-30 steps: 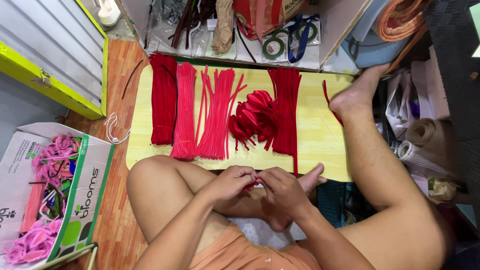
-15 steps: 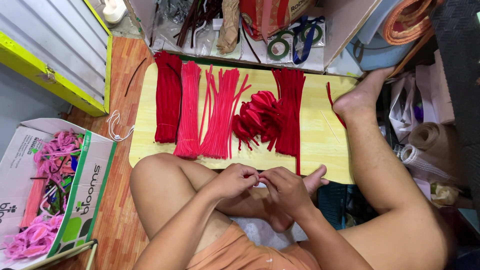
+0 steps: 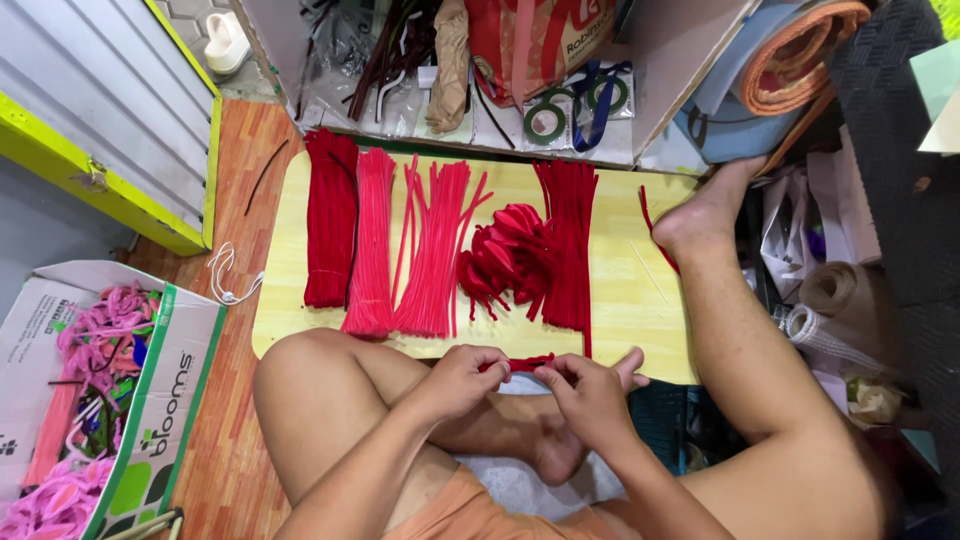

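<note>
I sit cross-legged on the floor at a low yellow board. My left hand and my right hand meet just above my lap, both pinching one red pipe cleaner between the fingertips. On the board lie three straight bundles of red pipe cleaners, a pile of bent red loops and another dark red bundle. My right foot rests on the board's right end.
A cardboard box of pink and mixed pipe cleaners stands at the left. Behind the board a shelf holds green tape rolls, a red bag and wires. Rolled mats and paper rolls crowd the right side.
The view has shifted slightly. My hands have stayed together at my lap, still working the red pipe cleaner between the fingers.
</note>
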